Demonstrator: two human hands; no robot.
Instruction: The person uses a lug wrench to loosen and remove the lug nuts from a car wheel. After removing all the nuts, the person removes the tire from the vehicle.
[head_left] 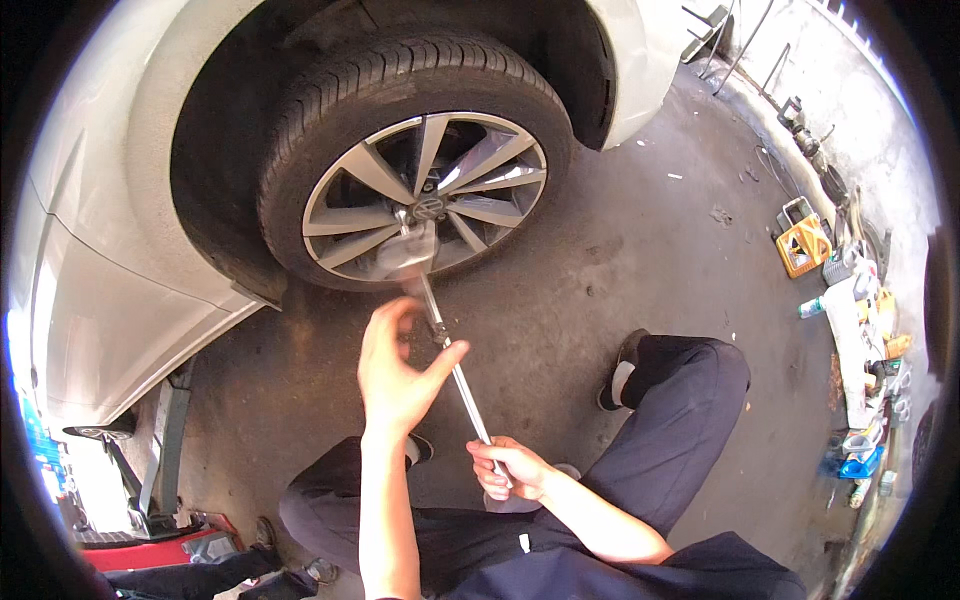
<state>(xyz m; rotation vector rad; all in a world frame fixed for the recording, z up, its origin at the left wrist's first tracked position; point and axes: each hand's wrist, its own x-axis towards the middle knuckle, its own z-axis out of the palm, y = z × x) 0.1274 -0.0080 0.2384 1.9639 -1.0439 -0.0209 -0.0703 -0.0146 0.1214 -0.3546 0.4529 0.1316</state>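
Observation:
A long silver wheel wrench [465, 395] slants from my lap up to the wheel [365, 225]. Its far part is smeared by motion in front of the grey alloy spokes, and its tip reaches close to the hub. Around its near end, the fingers of my right hand [512, 466] are closed. My left hand [398, 365] is beside the middle of the shaft, thumb stretched out and fingers curved apart, gripping nothing. The fingertips are blurred, so whether they touch the shaft is unclear. The black tyre [420, 70] sits in the arch of a white car [110, 240].
A grey lift arm [170, 445] stands by the car's side at the left. Another person's dark-clad legs [190, 578] show at the lower left, near a red object [150, 550]. Along the right wall are a yellow jug [803, 248], a spray can [811, 307] and a blue item [860, 465].

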